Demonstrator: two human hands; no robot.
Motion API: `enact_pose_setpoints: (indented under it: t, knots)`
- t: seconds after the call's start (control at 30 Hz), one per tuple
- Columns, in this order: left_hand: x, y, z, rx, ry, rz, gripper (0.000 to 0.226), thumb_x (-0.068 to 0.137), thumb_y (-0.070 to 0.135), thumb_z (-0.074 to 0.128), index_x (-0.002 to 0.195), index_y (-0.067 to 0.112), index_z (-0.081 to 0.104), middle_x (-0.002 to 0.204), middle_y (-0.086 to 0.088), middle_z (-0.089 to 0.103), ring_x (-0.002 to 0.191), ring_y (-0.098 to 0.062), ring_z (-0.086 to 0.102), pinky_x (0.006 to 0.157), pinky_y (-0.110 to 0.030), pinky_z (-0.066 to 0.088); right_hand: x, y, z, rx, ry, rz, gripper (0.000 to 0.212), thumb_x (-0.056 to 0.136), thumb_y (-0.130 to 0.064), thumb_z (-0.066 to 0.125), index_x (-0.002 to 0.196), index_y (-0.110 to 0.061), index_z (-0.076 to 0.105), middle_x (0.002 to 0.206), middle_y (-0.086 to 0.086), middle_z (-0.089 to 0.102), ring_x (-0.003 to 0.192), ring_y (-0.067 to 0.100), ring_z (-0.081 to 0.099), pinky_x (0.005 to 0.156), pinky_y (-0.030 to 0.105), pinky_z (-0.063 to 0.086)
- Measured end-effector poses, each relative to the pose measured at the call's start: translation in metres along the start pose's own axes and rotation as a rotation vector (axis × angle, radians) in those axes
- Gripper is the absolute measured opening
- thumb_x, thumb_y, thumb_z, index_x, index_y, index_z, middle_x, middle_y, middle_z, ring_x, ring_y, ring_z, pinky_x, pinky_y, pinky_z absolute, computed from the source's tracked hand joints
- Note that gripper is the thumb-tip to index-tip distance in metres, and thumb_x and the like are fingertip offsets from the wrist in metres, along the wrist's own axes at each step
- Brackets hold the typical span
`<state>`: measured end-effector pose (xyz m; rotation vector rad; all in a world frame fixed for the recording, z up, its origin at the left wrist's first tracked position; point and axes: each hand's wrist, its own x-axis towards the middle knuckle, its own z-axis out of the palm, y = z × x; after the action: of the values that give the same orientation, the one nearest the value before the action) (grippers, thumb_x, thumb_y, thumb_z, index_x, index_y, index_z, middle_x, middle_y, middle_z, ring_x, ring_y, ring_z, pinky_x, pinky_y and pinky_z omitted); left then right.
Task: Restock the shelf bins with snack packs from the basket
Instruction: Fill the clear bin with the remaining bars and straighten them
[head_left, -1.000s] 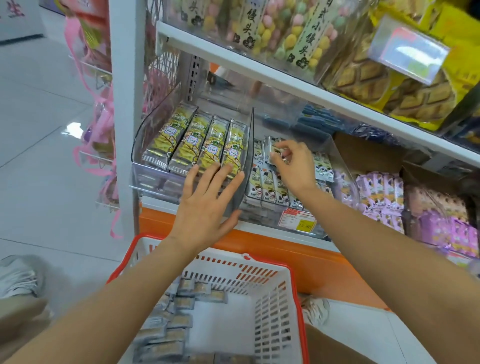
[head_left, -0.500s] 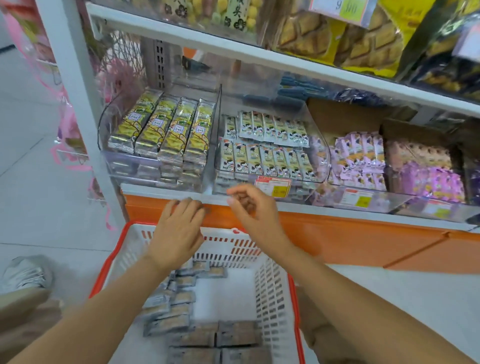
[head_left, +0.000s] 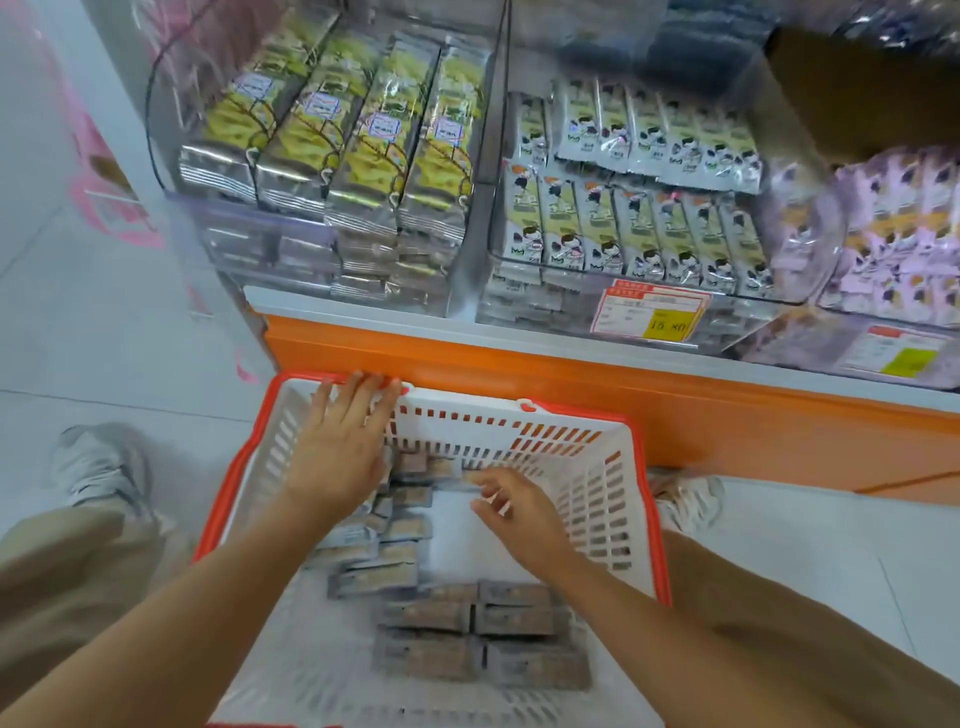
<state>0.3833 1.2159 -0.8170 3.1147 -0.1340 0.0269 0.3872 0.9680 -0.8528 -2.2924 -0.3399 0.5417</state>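
Hands dropped into basket (head_left: 613, 467). Left hand (head_left: 340, 452) flat at far rim; right hand (head_left: 519, 512) half-curled over snack packs (head_left: 431, 618), grip unclear.

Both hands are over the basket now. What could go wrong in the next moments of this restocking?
The yellow packs already stand higher than the front wall of the left bin; more on top may slide off. The grey packs in the basket lean in an uneven row by the left hand; a grab may scatter them. The right hand reaches with curled fingers and may catch several packs.
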Motion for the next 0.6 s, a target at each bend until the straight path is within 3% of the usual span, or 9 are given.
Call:
enact_pose_setpoints:
  t: [0.1,0.23,0.33,0.47,0.6]
  knots:
    - [0.001,-0.002,0.013,-0.019,0.025,-0.007,0.074,0.075,0.015,0.067,0.145,0.007,0.044,0.141,-0.019,0.05,0.136,-0.039,0.041,0.116,-0.056,0.022,0.02,0.011,0.018,0.078,0.037,0.168,0.019,0.093,-0.025,0.063,0.112,-0.023,0.061,0.098,-0.008,0.061,0.08,0.002,0.056,0.071,0.017,0.046]
    - [0.002,-0.001,0.026,-0.006,0.055,-0.015,0.065,0.084,0.019,0.048,0.147,0.005,0.04,0.146,-0.02,0.046,0.139,-0.04,0.037,0.117,-0.051,0.011,0.047,0.021,0.041,0.133,0.071,0.374,0.018,0.094,-0.028,0.062,0.108,-0.017,0.063,0.096,-0.004,0.063,0.084,0.01,0.058,0.076,0.026,0.049]
    - [0.003,-0.001,0.034,-0.006,0.085,-0.011,0.06,0.09,0.023,0.032,0.146,0.004,0.041,0.148,-0.02,0.044,0.14,-0.038,0.033,0.117,-0.05,0.009,0.065,0.028,0.057,0.157,0.085,0.472,0.023,0.094,-0.029,0.062,0.11,-0.013,0.067,0.096,0.001,0.068,0.086,0.015,0.061,0.073,0.026,0.046]
    - [0.004,-0.003,0.04,0.007,0.135,0.005,0.06,0.091,0.025,0.03,0.147,0.005,0.039,0.15,-0.019,0.041,0.143,-0.034,0.021,0.118,-0.048,0.005,0.085,0.027,0.07,0.243,0.109,0.595,0.025,0.095,-0.027,0.059,0.109,-0.01,0.071,0.103,0.009,0.072,0.093,0.025,0.067,0.083,0.034,0.054]
    - [0.004,-0.004,0.041,0.004,0.155,0.016,0.061,0.091,0.026,0.031,0.148,0.005,0.034,0.151,-0.018,0.04,0.143,-0.034,0.021,0.119,-0.048,0.005,0.095,0.023,0.073,0.273,0.113,0.663,0.014,0.095,-0.02,0.059,0.096,-0.011,0.07,0.09,0.009,0.068,0.089,0.026,0.065,0.079,0.034,0.052]
